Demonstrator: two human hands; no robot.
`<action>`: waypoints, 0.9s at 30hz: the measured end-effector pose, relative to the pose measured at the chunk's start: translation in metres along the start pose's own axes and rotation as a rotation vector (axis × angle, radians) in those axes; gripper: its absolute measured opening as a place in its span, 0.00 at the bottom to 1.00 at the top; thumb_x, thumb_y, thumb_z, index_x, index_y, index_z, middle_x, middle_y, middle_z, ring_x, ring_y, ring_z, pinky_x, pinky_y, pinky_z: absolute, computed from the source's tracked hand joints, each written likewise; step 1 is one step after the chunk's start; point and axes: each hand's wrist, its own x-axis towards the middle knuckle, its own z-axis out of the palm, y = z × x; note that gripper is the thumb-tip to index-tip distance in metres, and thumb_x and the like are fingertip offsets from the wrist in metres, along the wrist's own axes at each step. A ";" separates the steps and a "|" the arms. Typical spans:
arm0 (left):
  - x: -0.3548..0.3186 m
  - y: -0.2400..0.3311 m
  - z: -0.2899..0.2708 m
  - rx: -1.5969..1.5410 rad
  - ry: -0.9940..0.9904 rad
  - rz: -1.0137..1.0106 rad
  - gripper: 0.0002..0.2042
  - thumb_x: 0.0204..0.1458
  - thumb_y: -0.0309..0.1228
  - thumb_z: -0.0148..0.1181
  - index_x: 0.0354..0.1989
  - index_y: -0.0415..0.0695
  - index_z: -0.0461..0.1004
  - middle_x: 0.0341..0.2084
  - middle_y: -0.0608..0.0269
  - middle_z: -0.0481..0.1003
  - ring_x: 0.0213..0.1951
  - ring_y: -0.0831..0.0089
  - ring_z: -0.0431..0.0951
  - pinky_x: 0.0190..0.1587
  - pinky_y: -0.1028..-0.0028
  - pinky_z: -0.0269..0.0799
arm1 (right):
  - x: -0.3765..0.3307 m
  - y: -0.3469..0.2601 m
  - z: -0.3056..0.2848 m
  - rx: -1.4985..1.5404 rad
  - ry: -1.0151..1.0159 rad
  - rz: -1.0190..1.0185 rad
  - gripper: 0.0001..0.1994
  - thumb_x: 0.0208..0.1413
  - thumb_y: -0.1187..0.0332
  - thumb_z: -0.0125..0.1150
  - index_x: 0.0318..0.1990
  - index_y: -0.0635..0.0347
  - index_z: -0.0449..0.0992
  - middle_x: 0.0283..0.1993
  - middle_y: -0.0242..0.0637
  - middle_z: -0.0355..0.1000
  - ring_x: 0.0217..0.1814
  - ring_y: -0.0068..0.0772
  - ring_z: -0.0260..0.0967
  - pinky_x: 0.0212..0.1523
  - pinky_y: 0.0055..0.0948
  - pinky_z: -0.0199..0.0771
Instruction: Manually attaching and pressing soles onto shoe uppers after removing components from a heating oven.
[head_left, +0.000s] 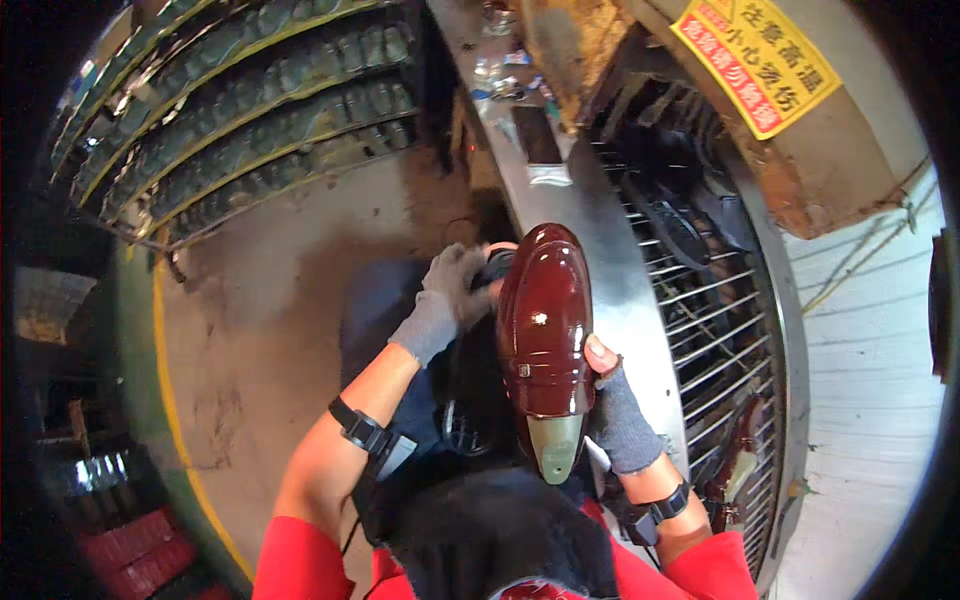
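Observation:
A glossy dark red loafer (545,330) is held upright in front of me, toe pointing away. A pale green shoe last (556,445) sticks out of its heel end. My right hand (622,410), in a grey fingerless glove, grips the loafer from the right. Its thumb lies on the shoe's edge and the other fingers are hidden behind. My left hand (455,290), gloved in grey too, is at the loafer's left side near the toe. Its fingers curl around something dark that I cannot make out, partly hidden by the shoe.
A metal ledge (640,350) runs along my right, with a dark flat object (537,135) on it. Beyond lies a wire rack conveyor (715,340) carrying dark shoes and another red shoe (740,460). A yellow warning label marks the housing above. Shelves of shoes (250,110) stand at far left.

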 end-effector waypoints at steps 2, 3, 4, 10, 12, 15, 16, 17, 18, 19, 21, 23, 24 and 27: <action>0.003 -0.005 -0.003 0.444 -0.026 0.031 0.31 0.59 0.44 0.69 0.67 0.40 0.71 0.58 0.47 0.77 0.61 0.55 0.77 0.68 0.64 0.69 | -0.002 -0.006 -0.010 -0.079 0.047 -0.037 0.30 0.70 0.45 0.57 0.65 0.62 0.74 0.58 0.43 0.80 0.56 0.37 0.80 0.61 0.40 0.81; 0.001 -0.006 -0.004 0.671 -0.031 0.040 0.31 0.57 0.42 0.70 0.66 0.39 0.71 0.57 0.46 0.78 0.61 0.53 0.77 0.68 0.65 0.70 | -0.003 -0.010 -0.012 -0.075 0.079 -0.015 0.30 0.70 0.45 0.57 0.66 0.61 0.73 0.59 0.42 0.80 0.57 0.36 0.80 0.62 0.40 0.80; -0.004 -0.007 -0.002 0.901 -0.039 0.043 0.31 0.55 0.39 0.72 0.66 0.37 0.72 0.56 0.44 0.78 0.61 0.52 0.77 0.67 0.65 0.70 | -0.007 -0.010 -0.017 -0.077 0.093 -0.006 0.30 0.70 0.45 0.57 0.66 0.61 0.73 0.59 0.42 0.80 0.57 0.36 0.80 0.62 0.40 0.80; 0.004 0.046 -0.029 -0.324 -0.151 -0.186 0.26 0.65 0.45 0.55 0.63 0.35 0.75 0.56 0.51 0.80 0.55 0.64 0.81 0.64 0.67 0.74 | 0.014 0.016 -0.052 -0.027 0.076 0.065 0.58 0.54 0.21 0.54 0.74 0.69 0.60 0.64 0.62 0.73 0.60 0.59 0.78 0.62 0.57 0.81; -0.001 0.050 -0.028 -0.377 -0.077 -0.137 0.28 0.67 0.47 0.52 0.65 0.37 0.73 0.58 0.49 0.79 0.56 0.63 0.80 0.65 0.67 0.73 | 0.026 0.027 -0.031 0.009 0.015 0.094 0.57 0.55 0.21 0.53 0.74 0.67 0.60 0.64 0.60 0.73 0.60 0.58 0.78 0.62 0.56 0.81; -0.015 0.057 -0.024 -0.444 -0.088 0.001 0.34 0.72 0.56 0.43 0.74 0.40 0.62 0.65 0.47 0.74 0.57 0.63 0.79 0.65 0.64 0.74 | 0.044 0.045 -0.005 0.045 -0.108 0.110 0.50 0.60 0.24 0.51 0.74 0.61 0.61 0.66 0.53 0.73 0.60 0.53 0.78 0.62 0.52 0.82; -0.019 0.060 -0.023 -0.436 -0.076 0.000 0.34 0.72 0.56 0.43 0.74 0.40 0.62 0.65 0.47 0.74 0.57 0.63 0.79 0.65 0.64 0.74 | 0.042 0.046 0.006 0.204 -0.158 0.145 0.35 0.70 0.38 0.54 0.69 0.61 0.68 0.60 0.46 0.78 0.55 0.40 0.82 0.54 0.42 0.87; -0.022 0.062 -0.024 -0.433 -0.105 -0.032 0.35 0.72 0.58 0.41 0.74 0.40 0.62 0.64 0.47 0.74 0.58 0.64 0.79 0.65 0.65 0.74 | 0.044 0.052 0.006 0.204 -0.161 0.154 0.36 0.70 0.38 0.54 0.69 0.61 0.68 0.60 0.47 0.78 0.55 0.41 0.82 0.55 0.42 0.87; -0.023 0.063 -0.025 -0.432 -0.136 -0.063 0.36 0.72 0.59 0.39 0.75 0.40 0.62 0.64 0.47 0.74 0.58 0.64 0.79 0.64 0.65 0.75 | 0.047 0.059 0.005 0.203 -0.162 0.162 0.36 0.69 0.38 0.54 0.69 0.61 0.68 0.61 0.47 0.78 0.56 0.41 0.82 0.56 0.43 0.86; -0.024 0.066 -0.028 -0.374 -0.184 -0.046 0.36 0.73 0.59 0.37 0.75 0.40 0.61 0.64 0.47 0.74 0.58 0.65 0.79 0.63 0.66 0.76 | 0.047 0.062 0.002 0.225 -0.226 0.201 0.37 0.69 0.38 0.55 0.70 0.61 0.67 0.62 0.48 0.77 0.57 0.44 0.81 0.57 0.45 0.85; -0.029 0.069 -0.028 -0.354 -0.184 -0.044 0.36 0.73 0.59 0.36 0.75 0.41 0.61 0.64 0.48 0.75 0.57 0.66 0.79 0.63 0.66 0.76 | 0.044 0.060 0.003 0.201 -0.230 0.194 0.37 0.69 0.38 0.55 0.71 0.61 0.67 0.63 0.49 0.77 0.57 0.45 0.81 0.58 0.46 0.85; -0.031 0.069 -0.029 -0.337 -0.202 -0.041 0.36 0.74 0.59 0.35 0.75 0.41 0.61 0.63 0.48 0.75 0.57 0.66 0.79 0.63 0.66 0.76 | 0.050 0.064 -0.002 0.264 -0.274 0.211 0.39 0.67 0.37 0.57 0.71 0.61 0.66 0.63 0.50 0.76 0.57 0.47 0.81 0.59 0.47 0.84; -0.033 0.070 -0.029 -0.330 -0.205 -0.047 0.36 0.74 0.59 0.34 0.75 0.41 0.61 0.63 0.48 0.75 0.56 0.66 0.79 0.63 0.66 0.76 | 0.051 0.066 -0.003 0.264 -0.273 0.210 0.39 0.67 0.37 0.57 0.71 0.61 0.66 0.63 0.50 0.76 0.57 0.47 0.81 0.59 0.47 0.84; -0.032 0.066 -0.029 -0.342 -0.214 -0.051 0.36 0.74 0.59 0.33 0.75 0.41 0.61 0.63 0.49 0.75 0.56 0.66 0.79 0.63 0.66 0.76 | 0.054 0.064 -0.002 0.179 -0.209 0.210 0.40 0.66 0.37 0.58 0.72 0.61 0.65 0.63 0.50 0.76 0.57 0.47 0.81 0.59 0.47 0.84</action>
